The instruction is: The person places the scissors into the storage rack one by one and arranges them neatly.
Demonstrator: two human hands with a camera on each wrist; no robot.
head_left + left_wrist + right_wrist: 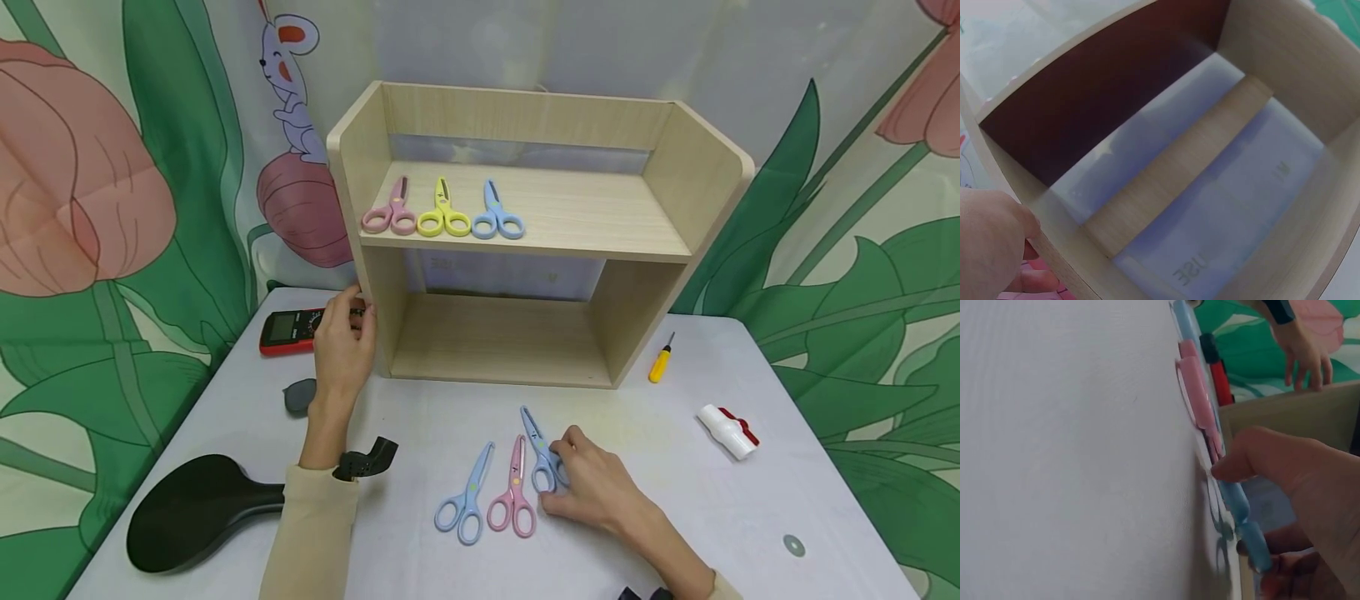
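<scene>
My right hand (600,483) pinches a pair of blue scissors (542,461) by the handles, thumb and fingers at opposite loops. In the right wrist view those blue scissors (1235,506) are close over the white tabletop, casting a shadow. Pink scissors (516,492) and another blue pair (465,504) lie to their left, tips toward the shelf. My left hand (343,350) rests against the left side panel of the wooden shelf (517,250), fingers loosely bent. Beneath that hand is part of a red and black multimeter (288,331). Pink, yellow and blue scissors (491,217) stand in a row on the upper shelf.
A black paddle-shaped object (191,517) and a small dark grey piece (298,396) lie at left. Toward the right are a yellow screwdriver (660,364), a white cylindrical item with a red part (727,431) and a small grey disc (793,546). A printed curtain hangs behind.
</scene>
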